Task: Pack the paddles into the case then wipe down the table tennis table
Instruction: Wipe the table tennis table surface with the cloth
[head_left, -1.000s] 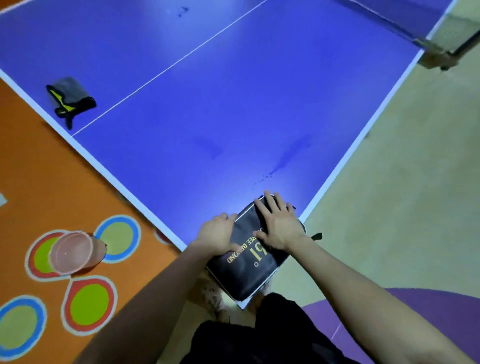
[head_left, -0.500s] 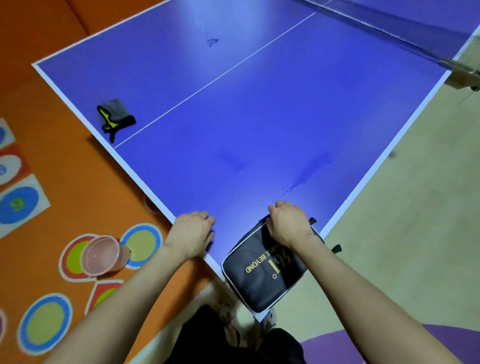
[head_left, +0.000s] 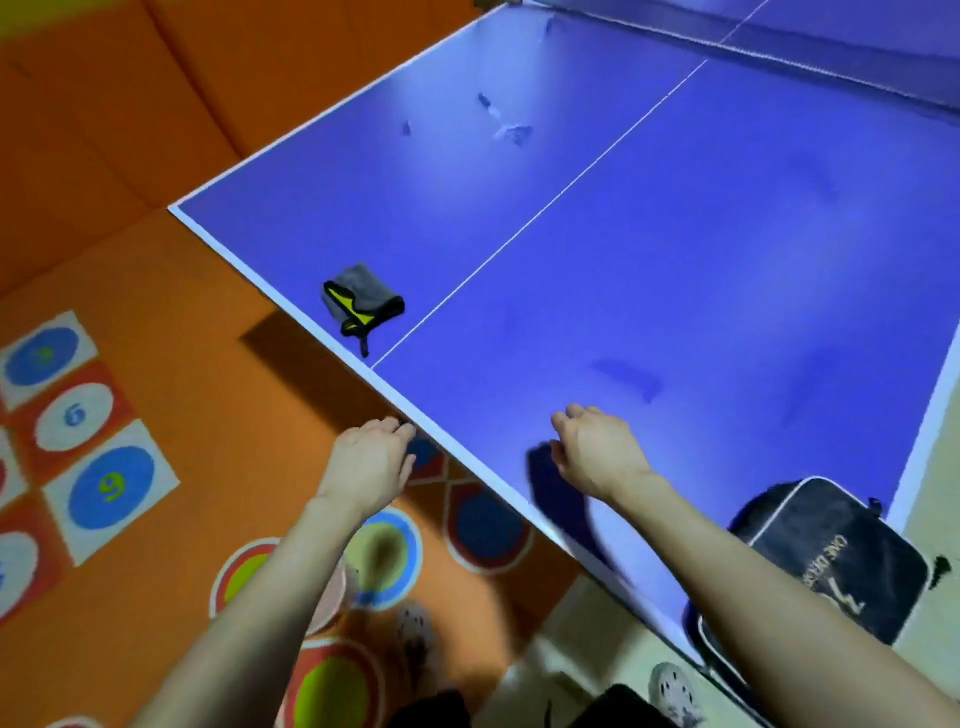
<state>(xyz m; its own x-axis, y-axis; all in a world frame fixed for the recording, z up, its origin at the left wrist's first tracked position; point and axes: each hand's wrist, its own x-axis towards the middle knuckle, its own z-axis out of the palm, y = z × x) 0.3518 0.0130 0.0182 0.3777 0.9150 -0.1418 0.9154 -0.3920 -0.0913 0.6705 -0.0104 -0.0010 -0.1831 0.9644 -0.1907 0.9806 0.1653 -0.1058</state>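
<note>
The black paddle case (head_left: 831, 561) with gold lettering lies closed on the near right corner of the blue table tennis table (head_left: 675, 249). A folded grey cloth with yellow and black trim (head_left: 361, 301) rests near the table's left edge, beside the white centre line. My left hand (head_left: 366, 465) hangs just off the table's near edge, fingers loosely curled, holding nothing. My right hand (head_left: 597, 452) hovers over the table surface with relaxed fingers, well left of the case and holding nothing. No paddles are visible.
Smudges and marks (head_left: 511, 130) show on the far table surface, and darker patches (head_left: 631, 376) nearer me. The net (head_left: 779, 47) crosses the top. Orange floor mats with coloured number circles (head_left: 111, 486) lie left. A pink cup is partly hidden under my left forearm.
My right hand has let go of the case and moved left over the table. My left hand has also shifted left along the edge. The view has swung left, bringing the cloth closer.
</note>
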